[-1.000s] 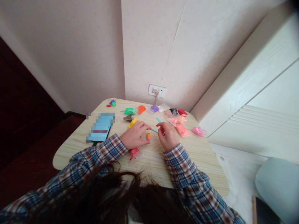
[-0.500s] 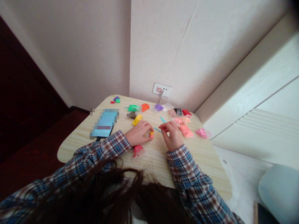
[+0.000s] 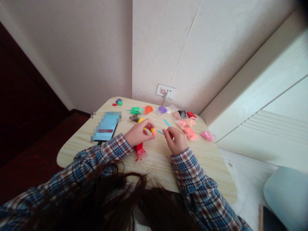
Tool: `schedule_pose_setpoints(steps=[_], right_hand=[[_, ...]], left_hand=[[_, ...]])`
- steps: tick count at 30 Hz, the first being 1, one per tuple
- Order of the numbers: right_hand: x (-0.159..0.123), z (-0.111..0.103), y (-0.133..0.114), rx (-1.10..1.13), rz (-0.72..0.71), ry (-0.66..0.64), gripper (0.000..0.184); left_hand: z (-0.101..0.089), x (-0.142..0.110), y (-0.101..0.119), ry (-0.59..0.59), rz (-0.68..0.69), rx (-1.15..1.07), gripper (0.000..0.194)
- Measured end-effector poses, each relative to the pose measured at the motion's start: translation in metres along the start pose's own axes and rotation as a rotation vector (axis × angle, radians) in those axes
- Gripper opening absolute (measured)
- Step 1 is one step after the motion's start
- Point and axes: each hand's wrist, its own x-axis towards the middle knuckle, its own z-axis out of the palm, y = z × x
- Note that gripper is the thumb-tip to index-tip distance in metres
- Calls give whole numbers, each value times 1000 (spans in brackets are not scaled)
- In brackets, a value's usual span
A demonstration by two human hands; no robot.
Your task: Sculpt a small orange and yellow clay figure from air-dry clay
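My left hand (image 3: 141,133) holds a small pink and yellow clay piece (image 3: 153,131) upright between thumb and fingertips, raised over the table. My right hand (image 3: 176,140) is closed in a pinch just to the right of it. Whatever the pinch holds, if anything, is too small to make out. A thin light-blue modelling tool (image 3: 160,132) runs behind the right fingers, partly hidden. Beyond it lies a wider blue modelling knife (image 3: 166,122). Tiny yellowish crumbs (image 3: 160,138) are scattered between the hands. A bag of red clay (image 3: 140,151) sits below my left wrist, and yellow clay (image 3: 141,120) is partly covered by that hand.
Bags of green clay (image 3: 136,110), orange clay (image 3: 148,109) and purple clay (image 3: 162,109) line the table's back. Salmon clay (image 3: 191,133) and pink clay (image 3: 208,136) lie right. A phone (image 3: 107,126) rests at left; small clay lumps (image 3: 119,102) occupy the far-left corner.
My left hand has lifted slightly and turned, showing more of the clay piece's yellow part. The right hand keeps its pinch nearly in place. The view has shifted a little.
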Motion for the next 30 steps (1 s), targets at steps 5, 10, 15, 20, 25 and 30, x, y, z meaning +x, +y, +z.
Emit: schedule_pose_setpoints(steps=[5, 10, 15, 20, 25, 30], right_hand=[[1, 5, 5, -13, 17, -3, 24], [1, 8, 12, 44, 15, -55, 11], [1, 7, 12, 31, -6, -90, 12], [0, 7, 11, 43, -18, -102, 23], [0, 7, 11, 53, -10, -84, 23], [1, 8, 13, 40, 25, -118, 10]], left_hand=[[1, -1, 1, -27, -18, -75, 28], [0, -1, 2, -85, -18, -81, 29], [-2, -2, 5, -148, -8, -54, 27], [-4, -2, 9, -156, -30, -25, 22], [-4, -1, 3, -130, -15, -21, 21], [-4, 1, -5, -82, -34, -38, 23]])
